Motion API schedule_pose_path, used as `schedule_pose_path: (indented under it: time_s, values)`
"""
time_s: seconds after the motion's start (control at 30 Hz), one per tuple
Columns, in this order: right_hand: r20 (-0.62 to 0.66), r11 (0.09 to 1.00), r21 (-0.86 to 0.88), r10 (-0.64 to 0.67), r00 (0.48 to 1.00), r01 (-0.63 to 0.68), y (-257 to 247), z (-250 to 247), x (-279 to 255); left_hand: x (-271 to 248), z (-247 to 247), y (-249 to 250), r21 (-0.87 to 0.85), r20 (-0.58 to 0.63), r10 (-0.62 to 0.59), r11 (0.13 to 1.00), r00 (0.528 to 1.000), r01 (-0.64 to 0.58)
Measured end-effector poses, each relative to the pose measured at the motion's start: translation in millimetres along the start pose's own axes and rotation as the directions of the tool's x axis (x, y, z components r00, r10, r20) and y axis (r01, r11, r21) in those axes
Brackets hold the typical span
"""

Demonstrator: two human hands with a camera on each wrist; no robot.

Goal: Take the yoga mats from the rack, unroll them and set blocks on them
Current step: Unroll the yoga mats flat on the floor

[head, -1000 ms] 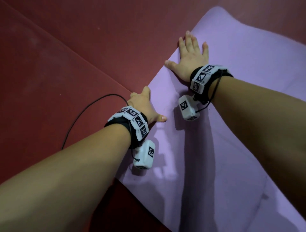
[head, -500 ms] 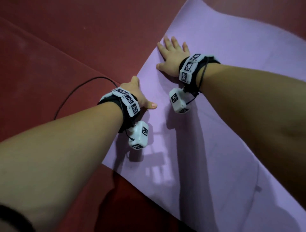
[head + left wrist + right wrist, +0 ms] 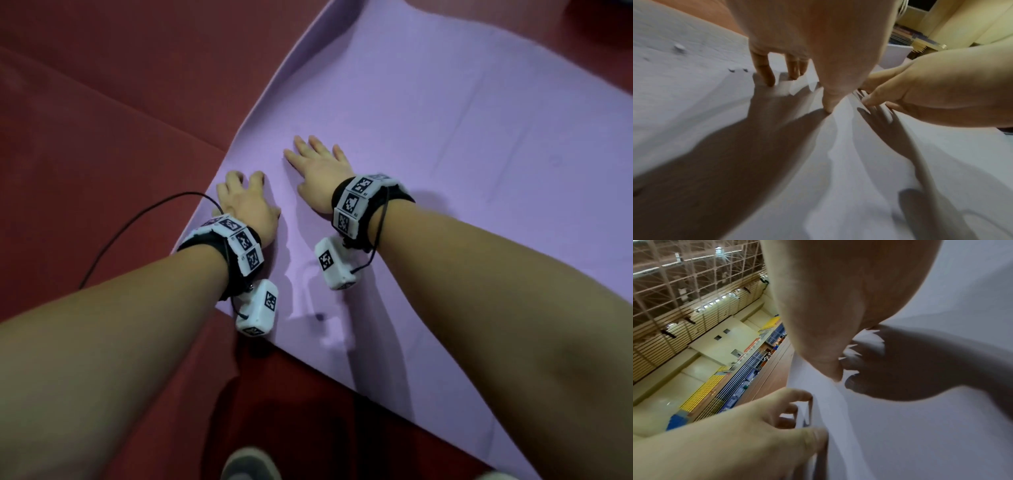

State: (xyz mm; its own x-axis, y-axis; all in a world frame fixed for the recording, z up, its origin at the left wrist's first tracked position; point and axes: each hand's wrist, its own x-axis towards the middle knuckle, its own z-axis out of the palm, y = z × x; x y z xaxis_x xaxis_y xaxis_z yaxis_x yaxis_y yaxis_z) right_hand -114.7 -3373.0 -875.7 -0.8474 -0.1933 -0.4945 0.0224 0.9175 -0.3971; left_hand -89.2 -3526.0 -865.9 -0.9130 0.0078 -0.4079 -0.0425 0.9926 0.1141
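A purple yoga mat (image 3: pixel 445 137) lies unrolled on the red floor (image 3: pixel 102 102). My left hand (image 3: pixel 245 192) is close to the mat's left edge near its near corner. Its fingers are arched, and in the left wrist view the fingertips (image 3: pixel 769 81) press down on the mat (image 3: pixel 838 178). Just to its right, my right hand (image 3: pixel 317 161) lies flat on the mat with straight, spread fingers. The right wrist view shows the right palm (image 3: pixel 828 337) over the mat (image 3: pixel 920 434) and the left hand (image 3: pixel 766 418) beside it. No block is in view.
A black cable (image 3: pixel 137 219) loops across the red floor left of the mat. The toe of a shoe (image 3: pixel 250 462) shows at the bottom edge. A dark object (image 3: pixel 599 20) sits past the mat's far right. The right wrist view shows hall seating (image 3: pixel 701 394) far off.
Both hands have slid back along the mat's left edge toward its near corner. The right hand has come in beside the left. The left fingers now rest on the mat instead of over its edge.
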Motion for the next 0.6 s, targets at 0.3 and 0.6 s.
schedule_pose_path:
  time_s: [0.3,0.6]
  values:
    - [0.006,0.784,0.611,0.132,0.991,-0.108,-12.2,-4.2,-120.2,-42.3,-55.3,3.4,0.03,0.253,0.065,0.997,0.965,-0.075]
    - [0.073,0.604,0.765,0.258,0.963,-0.22,-32.3,-45.8,-204.5,-115.3,-109.3,39.6,-0.14,0.391,0.222,0.973,0.893,-0.181]
